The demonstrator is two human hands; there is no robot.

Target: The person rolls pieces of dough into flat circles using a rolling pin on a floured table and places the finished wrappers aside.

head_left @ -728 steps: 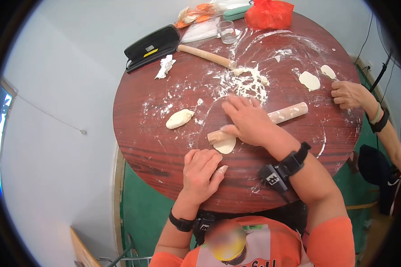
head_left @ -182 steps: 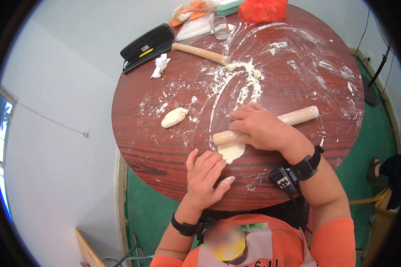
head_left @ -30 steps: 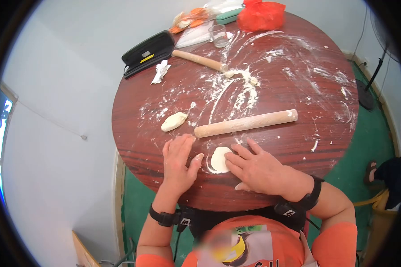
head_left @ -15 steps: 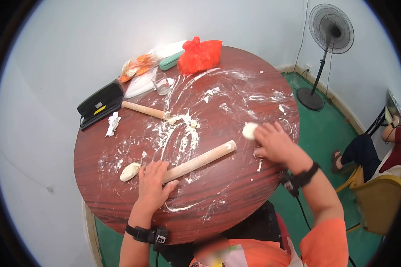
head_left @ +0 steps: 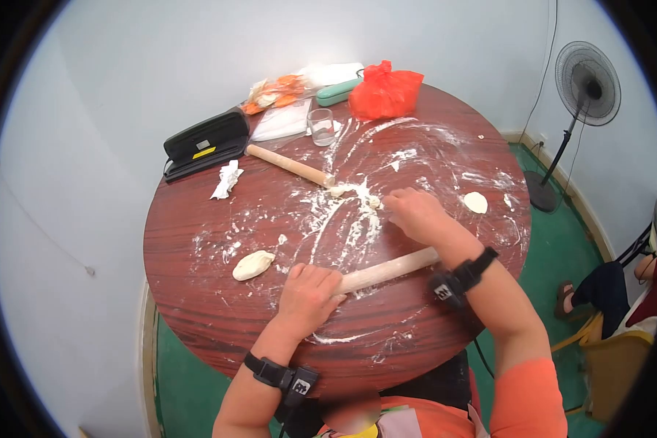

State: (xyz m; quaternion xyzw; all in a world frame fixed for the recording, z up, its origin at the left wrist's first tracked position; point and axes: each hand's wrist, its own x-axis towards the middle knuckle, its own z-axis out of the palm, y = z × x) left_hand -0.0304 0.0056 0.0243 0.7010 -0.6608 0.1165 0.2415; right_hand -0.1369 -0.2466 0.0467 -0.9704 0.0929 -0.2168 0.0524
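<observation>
Resting across the lower middle of the frame: one long wooden rolling pin (head_left: 388,270), lying flat on the round red-brown worktop (head_left: 197,292), slanted upward toward the right.

Left hand (head_left: 308,293): laid over the near end of that pin, fingers curled down onto it; grip loosely closed on the wood. Black wrist strap with a small tagged device below it.

Right hand (head_left: 413,213): centre of the frame, fingers bunched downward at the flour heap (head_left: 350,212), fingertips in or on the loose flour; whether anything is pinched in the grip cannot be told. Forearm crosses over the far end of the long pin; black strap and device at the wrist.

Other items on the worktop:
- Oval dough lump (head_left: 253,264), left of centre, near the left hand but apart from it.
- Flat round dough disc (head_left: 476,202), right of centre, just beyond the right hand, not touched.
- Second rolling pin (head_left: 290,165), shorter in view, upper centre, its lower end meeting the flour heap.
- Crumpled white paper (head_left: 227,179), upper left.
- Black zip case (head_left: 206,144) with a yellow label, upper left edge.
- Clear glass (head_left: 320,125), upright, top centre.
- Clear plastic bag (head_left: 281,125) lying flat beside the glass.
- Red plastic bag (head_left: 385,93), top centre-right edge.
- Green oblong case (head_left: 336,92) just left of the red bag.
- Orange and white wrappers (head_left: 274,93) at the far rim.

Off the worktop: a standing fan (head_left: 585,77), upper right, on green floor.
</observation>
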